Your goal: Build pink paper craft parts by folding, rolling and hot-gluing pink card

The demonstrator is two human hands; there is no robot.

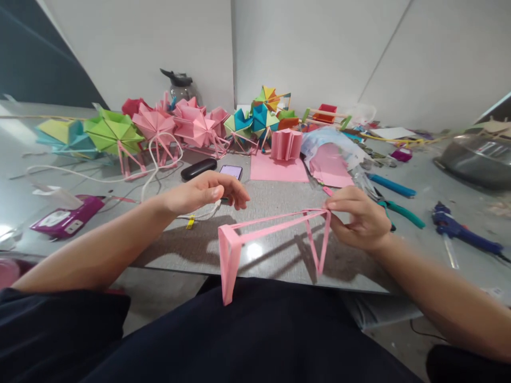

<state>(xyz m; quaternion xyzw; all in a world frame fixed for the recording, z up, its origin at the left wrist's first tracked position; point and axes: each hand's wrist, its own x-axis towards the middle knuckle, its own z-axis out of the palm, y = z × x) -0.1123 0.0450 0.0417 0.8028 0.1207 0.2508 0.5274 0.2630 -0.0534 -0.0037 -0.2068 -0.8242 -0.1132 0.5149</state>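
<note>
Between thumb and fingers, my right hand (pixel 357 217) pinches one end of a pink paper frame (pixel 275 226). Narrow folded strips make up this frame, with a triangle hanging at each end and long strips joining them. Its left triangle reaches over the table's front edge. My left hand (pixel 207 190) hovers above the frame's left part, fingers loosely curved and apart, touching nothing. Beyond the hands lies a flat pink sheet (pixel 275 169), and a pleated pink paper piece (pixel 286 144) stands on it. A phone (pixel 231 171) and a black case (pixel 198 168) lie behind my left hand.
Several folded paper wheels, including a green one (pixel 114 133), line the back. At right are teal-handled pliers (pixel 403 214), a blue glue gun (pixel 459 231) and a dark transparent lid (pixel 479 159). A purple tissue pack (pixel 74 217) and white cable (pixel 149 178) sit left.
</note>
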